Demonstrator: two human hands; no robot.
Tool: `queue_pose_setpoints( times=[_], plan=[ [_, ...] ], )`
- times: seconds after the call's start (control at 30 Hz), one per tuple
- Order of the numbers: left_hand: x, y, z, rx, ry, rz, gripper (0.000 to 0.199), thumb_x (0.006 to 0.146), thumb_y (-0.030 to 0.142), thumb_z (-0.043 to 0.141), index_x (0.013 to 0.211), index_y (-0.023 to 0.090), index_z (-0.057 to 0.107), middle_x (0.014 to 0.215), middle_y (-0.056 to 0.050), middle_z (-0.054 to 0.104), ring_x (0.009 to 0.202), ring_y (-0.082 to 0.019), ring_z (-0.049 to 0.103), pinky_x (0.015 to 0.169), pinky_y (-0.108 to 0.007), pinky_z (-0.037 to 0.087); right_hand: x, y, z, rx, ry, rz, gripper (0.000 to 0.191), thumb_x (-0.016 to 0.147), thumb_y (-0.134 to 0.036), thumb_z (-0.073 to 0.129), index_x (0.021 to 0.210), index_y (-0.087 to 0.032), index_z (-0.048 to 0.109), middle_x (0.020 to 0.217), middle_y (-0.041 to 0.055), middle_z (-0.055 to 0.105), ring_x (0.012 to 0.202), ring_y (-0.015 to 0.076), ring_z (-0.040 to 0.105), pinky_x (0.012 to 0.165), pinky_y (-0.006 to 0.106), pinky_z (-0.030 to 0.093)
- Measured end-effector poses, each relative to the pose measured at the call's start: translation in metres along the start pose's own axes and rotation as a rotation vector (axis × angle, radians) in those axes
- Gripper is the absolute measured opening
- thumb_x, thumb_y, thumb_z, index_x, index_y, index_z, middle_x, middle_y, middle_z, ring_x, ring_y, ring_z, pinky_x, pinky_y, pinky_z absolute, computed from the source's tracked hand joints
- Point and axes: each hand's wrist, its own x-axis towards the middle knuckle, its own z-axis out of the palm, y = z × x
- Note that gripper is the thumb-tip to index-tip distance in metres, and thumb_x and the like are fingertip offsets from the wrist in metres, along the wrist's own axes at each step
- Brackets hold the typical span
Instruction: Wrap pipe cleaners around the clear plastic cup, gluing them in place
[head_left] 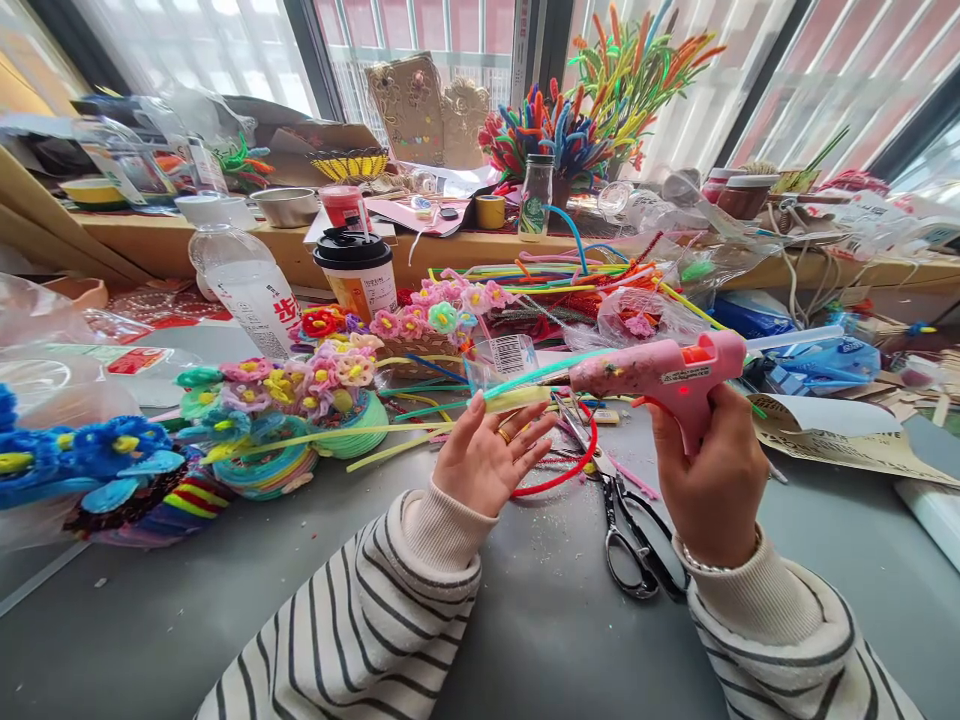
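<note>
A pink glue gun (701, 372) is gripped in my right hand (712, 475), its nozzle pointing left. My left hand (491, 455) is turned palm up, with a pale yellow strip (517, 399) held between the thumb and the index finger; the other fingers are spread. The nozzle is close to the strip's right end. Just above the strip runs a teal pipe cleaner (544, 372); whether my left hand touches it is unclear. A red ring-shaped pipe cleaner (559, 482) lies behind the left fingertips.
Black-handled scissors (637, 545) lie between my forearms. Fuzzy flower pieces (300, 385) stand at the left, near a plastic bottle (247, 285) and a lidded cup (358, 275). Loose pipe cleaners (555, 290) are piled behind my hands. Printed paper (840, 430) lies at right.
</note>
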Motion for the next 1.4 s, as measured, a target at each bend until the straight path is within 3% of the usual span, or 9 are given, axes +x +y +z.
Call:
queue_pose_setpoints(
  times=[1.13,1.4],
  plan=[
    [-0.0015,0.0006,-0.0014,0.033,-0.080,-0.001,0.042,0.073,0.044,0.052,0.099,0.012,0.054,0.107,-0.010,0.061,0.101,-0.022,0.057,0.089,-0.032,0.040,0.0026,-0.0026,-0.0052,0.035,-0.016,0.053,0.034,0.081,-0.036,0.046,0.106,-0.013,0.049,0.084,0.0131,0.062,0.071,0.0274,0.062,0.054,0.037,0.047],
    [-0.0016,0.0017,-0.0017,0.043,-0.095,0.001,0.045,0.072,0.045,0.053,0.102,0.012,0.054,0.107,-0.011,0.061,0.100,-0.022,0.057,0.089,-0.032,0.040,0.0021,0.0002,-0.0042,-0.004,-0.014,0.024,0.034,0.081,-0.034,0.048,0.105,-0.010,0.048,0.084,0.0153,0.063,0.070,0.0274,0.063,0.053,0.034,0.047]
  ],
)
